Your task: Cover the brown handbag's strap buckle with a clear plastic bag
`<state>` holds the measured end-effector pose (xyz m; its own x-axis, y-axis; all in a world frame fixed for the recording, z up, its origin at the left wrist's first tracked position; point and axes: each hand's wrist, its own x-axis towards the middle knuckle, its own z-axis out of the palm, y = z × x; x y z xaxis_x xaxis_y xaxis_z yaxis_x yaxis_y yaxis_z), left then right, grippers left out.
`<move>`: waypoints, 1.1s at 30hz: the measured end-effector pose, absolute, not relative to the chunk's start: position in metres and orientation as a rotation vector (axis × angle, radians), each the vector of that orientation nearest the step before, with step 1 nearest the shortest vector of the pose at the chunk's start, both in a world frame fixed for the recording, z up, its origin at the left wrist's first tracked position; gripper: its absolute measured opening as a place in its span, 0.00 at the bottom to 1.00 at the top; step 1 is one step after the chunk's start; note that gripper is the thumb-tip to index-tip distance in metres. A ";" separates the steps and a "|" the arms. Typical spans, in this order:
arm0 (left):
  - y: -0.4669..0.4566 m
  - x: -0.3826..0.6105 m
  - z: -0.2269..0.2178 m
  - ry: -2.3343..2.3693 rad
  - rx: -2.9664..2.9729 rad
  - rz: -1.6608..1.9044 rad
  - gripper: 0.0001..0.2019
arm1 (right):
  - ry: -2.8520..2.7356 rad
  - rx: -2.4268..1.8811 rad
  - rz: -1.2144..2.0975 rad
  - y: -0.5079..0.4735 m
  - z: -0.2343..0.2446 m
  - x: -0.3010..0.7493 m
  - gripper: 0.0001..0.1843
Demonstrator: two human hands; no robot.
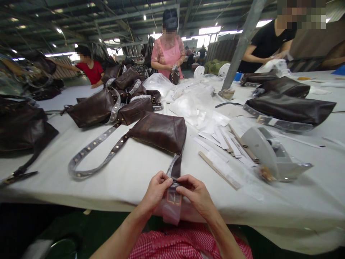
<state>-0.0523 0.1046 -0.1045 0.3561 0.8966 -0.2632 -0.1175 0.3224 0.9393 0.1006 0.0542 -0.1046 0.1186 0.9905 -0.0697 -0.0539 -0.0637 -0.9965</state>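
Left hand [156,190]: fingers curled narrow, thumb and forefinger pinched on the end of the strap [176,169], at the near edge of the surface [129,180]. Right hand [198,194]: also narrow, fingertips pinched on the same strap end from the opposite side, thumbs almost meeting.

The strap end is sheathed in clear film [171,212], which hangs below the hands past the surface edge. A buckle [172,197] appears to sit inside the film between the hands, but the detail is poor.

The strap runs up from the hands to the brown bag [159,131], which lies on its side on the surface just beyond them. A studded loop [91,156] from the bag lies flat to the left.

Hidden: both palms face away, and the fingertips behind the film cannot be made out.

Pose: both forearms enter from the bottom edge and converge, wrists level, backs of the hands up.

Right of the bag: paper slips [218,138] and a tape dispenser [269,154]. More bags [94,108] lie behind
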 end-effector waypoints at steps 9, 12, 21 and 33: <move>0.090 -0.057 -0.101 0.920 0.902 0.776 0.21 | -0.916 -1.306 1.122 0.061 -0.103 0.094 0.21; 0.083 -0.065 -0.099 0.948 1.007 0.694 0.22 | -0.893 -1.303 1.124 0.062 -0.101 0.089 0.21; 0.086 -0.058 -0.102 0.872 0.777 0.703 0.21 | -1.124 -1.359 1.050 0.058 -0.097 0.095 0.13; 0.095 -0.058 -0.096 0.753 0.625 0.642 0.18 | -1.096 -1.284 1.152 0.055 -0.097 0.095 0.10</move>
